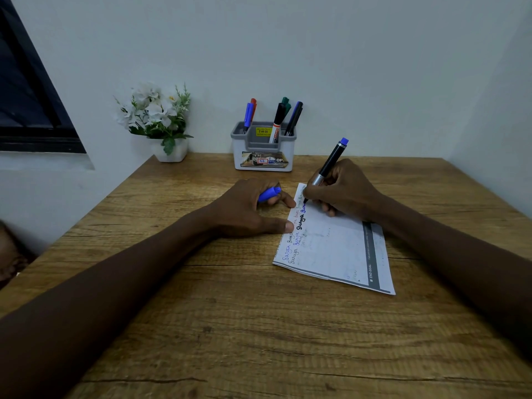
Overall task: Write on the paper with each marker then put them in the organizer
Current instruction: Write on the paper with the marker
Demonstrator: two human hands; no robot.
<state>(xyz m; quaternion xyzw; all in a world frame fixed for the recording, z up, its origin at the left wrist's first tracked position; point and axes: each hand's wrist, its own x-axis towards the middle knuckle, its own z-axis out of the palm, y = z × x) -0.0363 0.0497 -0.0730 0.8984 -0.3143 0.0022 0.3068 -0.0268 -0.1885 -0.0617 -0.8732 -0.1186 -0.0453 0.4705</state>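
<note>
While my right hand (342,187) pinches the black-barrelled marker (331,161) between thumb and fingers, its tip sits on the paper (336,246) near the sheet's far left corner, at the end of a bold dark word. The barrel leans away from me, its blue rear end pointing up. My left hand (247,208) lies on the wooden worktop (259,326) just left of the sheet, with thumb tip and forefinger tip touching the paper's left edge and the other fingers curled round a blue cap (269,193). The paper lies skewed, with handwritten words in blue, red and black along its left margin and a grey printed band down the right side. At the back stands the grey-and-white organizer (263,156), holding capped markers (277,122) in 3 clusters: blue and red on the left, a black-capped white one and a green one in the middle, dark ones on the right. Left of it sits a white pot of white flowers (161,116); a dark window frame (28,105) fills the far left.
</note>
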